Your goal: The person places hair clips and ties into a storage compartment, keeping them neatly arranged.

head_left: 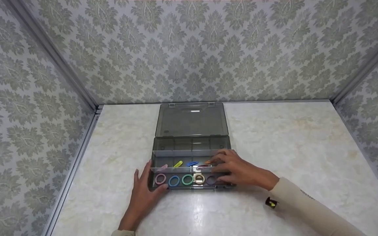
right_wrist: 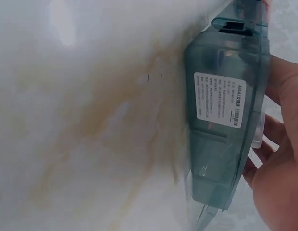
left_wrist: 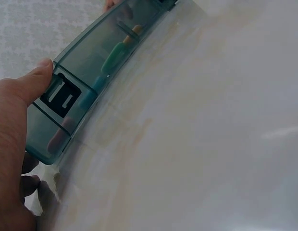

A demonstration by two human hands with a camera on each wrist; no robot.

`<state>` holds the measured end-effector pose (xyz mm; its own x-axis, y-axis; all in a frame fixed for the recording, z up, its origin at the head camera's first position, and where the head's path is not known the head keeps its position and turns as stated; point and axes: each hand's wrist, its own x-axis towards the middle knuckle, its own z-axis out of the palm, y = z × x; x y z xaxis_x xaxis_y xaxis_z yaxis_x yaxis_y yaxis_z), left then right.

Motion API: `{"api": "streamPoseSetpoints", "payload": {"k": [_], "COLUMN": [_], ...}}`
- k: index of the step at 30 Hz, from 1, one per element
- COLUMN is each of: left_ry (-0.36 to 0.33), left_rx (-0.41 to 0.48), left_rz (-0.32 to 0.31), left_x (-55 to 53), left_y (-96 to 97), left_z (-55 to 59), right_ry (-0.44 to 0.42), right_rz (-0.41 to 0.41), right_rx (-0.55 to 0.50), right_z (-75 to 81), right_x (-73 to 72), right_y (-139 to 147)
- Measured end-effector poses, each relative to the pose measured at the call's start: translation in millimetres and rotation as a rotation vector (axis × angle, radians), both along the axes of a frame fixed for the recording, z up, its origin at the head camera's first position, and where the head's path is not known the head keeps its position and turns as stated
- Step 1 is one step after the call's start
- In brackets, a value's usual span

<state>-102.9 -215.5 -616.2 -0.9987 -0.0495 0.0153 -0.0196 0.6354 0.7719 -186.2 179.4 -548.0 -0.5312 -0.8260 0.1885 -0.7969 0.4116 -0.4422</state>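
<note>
A smoky clear plastic organizer box (head_left: pixel 152 178) lies on the table with its lid (head_left: pixel 192 121) folded back. My left hand (head_left: pixel 144 193) grips its near left corner, thumb at the front wall beside the dark latch (left_wrist: pixel 61 95). In the front compartment stands a row of hair ties, including a pink one (head_left: pixel 160 179), a green one (head_left: pixel 187 179) and a purple one (head_left: pixel 211 179). Behind them lie a yellow hair clip (head_left: pixel 178 164), a blue hair clip (head_left: pixel 193 163) and others. My right hand (head_left: pixel 238 168) reaches over the right side, bent fingertips at an orange hair clip (head_left: pixel 207 162), thumb apart near the purple tie.
Clear dividers (head_left: pixel 182 153) run across the box. A white printed label (right_wrist: pixel 219 99) is stuck on its right side wall. Beside the right sleeve is a small dark object (head_left: pixel 271 202) with a yellow patch. Patterned walls (head_left: pixel 192 52) enclose the pale table (head_left: pixel 290 141).
</note>
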Motion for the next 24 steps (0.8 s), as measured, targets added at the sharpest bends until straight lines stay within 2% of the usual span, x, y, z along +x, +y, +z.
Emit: {"api": "streamPoseSetpoints", "payload": {"k": [5, 13, 19, 24], "left_ry": [-0.028, -0.038, -0.02, 0.0], "left_rx": [0.004, 0.006, -0.004, -0.005], "left_rz": [0.001, -0.003, 0.001, 0.007], "left_x": [-0.5, -1.7, -0.6, 0.6], "left_y": [1.3, 1.7, 1.4, 1.4], "left_z": [1.8, 2.1, 1.2, 1.0], "right_ry": [-0.054, -0.025, -0.018, -0.015], "right_rz": [-0.084, -0.221, -0.261, -0.283], "right_rx": [-0.155, -0.342, -0.438, -0.448], "right_z": [-3.9, -17.6, -25.4, -31.6], "right_x": [7.9, 24.2, 36.4, 47.7], "right_y": [17, 50, 75, 93]}}
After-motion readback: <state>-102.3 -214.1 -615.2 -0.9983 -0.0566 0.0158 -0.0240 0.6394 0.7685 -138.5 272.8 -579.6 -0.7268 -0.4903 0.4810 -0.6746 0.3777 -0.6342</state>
